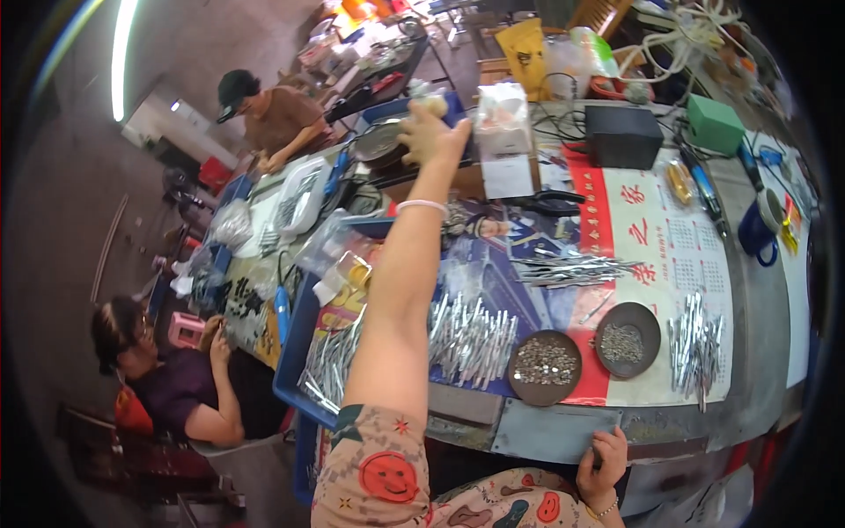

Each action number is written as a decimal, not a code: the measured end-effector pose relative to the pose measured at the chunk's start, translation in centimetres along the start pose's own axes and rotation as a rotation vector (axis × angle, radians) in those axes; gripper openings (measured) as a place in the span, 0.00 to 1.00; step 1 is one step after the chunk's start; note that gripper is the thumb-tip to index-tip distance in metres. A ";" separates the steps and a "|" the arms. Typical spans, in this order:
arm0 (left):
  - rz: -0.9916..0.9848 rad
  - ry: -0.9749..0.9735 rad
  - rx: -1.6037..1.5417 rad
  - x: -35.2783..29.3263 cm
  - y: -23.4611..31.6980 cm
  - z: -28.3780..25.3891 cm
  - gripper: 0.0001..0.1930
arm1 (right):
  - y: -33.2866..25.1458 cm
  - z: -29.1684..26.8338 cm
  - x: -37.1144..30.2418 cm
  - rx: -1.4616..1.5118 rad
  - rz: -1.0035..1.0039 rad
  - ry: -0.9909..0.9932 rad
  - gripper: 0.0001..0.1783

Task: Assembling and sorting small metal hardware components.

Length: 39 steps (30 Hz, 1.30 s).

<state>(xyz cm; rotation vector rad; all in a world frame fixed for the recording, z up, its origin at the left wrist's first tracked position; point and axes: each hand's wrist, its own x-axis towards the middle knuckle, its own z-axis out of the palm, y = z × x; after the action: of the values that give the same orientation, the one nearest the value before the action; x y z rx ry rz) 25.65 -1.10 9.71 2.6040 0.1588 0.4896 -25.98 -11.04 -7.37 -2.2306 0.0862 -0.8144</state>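
Note:
My left hand (433, 139) stretches far across the workbench, fingers spread, over a blue bin (374, 113). Just beyond its fingertips is a whitish, blurred thing (429, 93); whether they touch, I cannot tell. A dark round pan (380, 145) lies to the left of that hand. At the bench's front edge my right hand (604, 459) rests with loosely bent fingers by a grey plate (550, 431), thumb apart, no object visible in it. Nearby are two dark bowls, one with small metal pieces (544, 363), the other with finer ones (622, 345). My left forearm hides part of the slim metal rods (473, 341).
More rods lie in a blue tray (289, 370), in a pile (572, 268) and at right (697, 348). A black box (623, 136), green box (715, 126), blue mug (760, 231) and pliers (553, 203) stand or lie farther back. Two people (189, 387) sit working at left.

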 end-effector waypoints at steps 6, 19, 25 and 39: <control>0.270 0.161 -0.081 -2.3 -2.4 -0.4 0.42 | -0.3 0.5 0.1 -0.045 0.001 -0.003 0.11; -0.041 0.240 -0.455 12.1 -22.2 1.0 0.34 | -0.5 0.9 0.1 -0.107 0.026 0.019 0.10; 0.044 0.057 -0.465 12.3 -21.1 2.8 0.26 | -1.2 0.4 0.8 -0.185 -0.036 0.003 0.08; 0.549 0.438 -0.453 5.5 -12.4 -3.8 0.17 | -1.1 1.1 0.8 -0.161 0.001 0.001 0.09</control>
<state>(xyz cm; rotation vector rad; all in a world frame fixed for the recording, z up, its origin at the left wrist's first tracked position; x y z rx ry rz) 29.03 12.48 8.57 2.0384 -0.4840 1.1372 -24.87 -9.83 -6.79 -2.3800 0.1584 -0.8338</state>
